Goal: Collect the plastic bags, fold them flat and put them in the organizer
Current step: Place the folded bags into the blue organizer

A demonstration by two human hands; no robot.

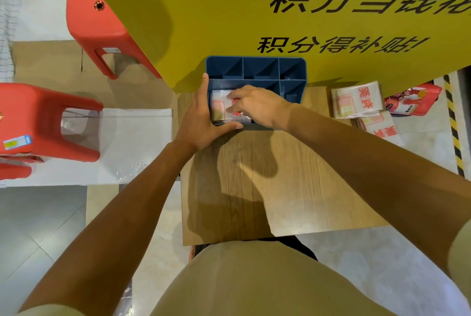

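Yellow board (229,10) with black characters fills the top of view, leaning over the far edge of the table (267,188). Wooden table top, mostly in shadow from the arms. Two red stools (96,30) at left; the nearer one stands on a white sheet (137,142).

Blue organizer (257,68) at the table's far edge, against the board; back row of three compartments, front row of larger ones. Folded bag (219,109), white with red print, lies in the front left compartment.

Loose bags (356,101), white and red, plus a red printed one, piled on the table right of the organizer, apart from it.

Left hand (201,117): fingers straight along the organizer's left wall, thumb across its near edge, bracing it. Right hand (257,104): fingers bent down onto the bag, pressing it in; whether they pinch it, cannot tell.
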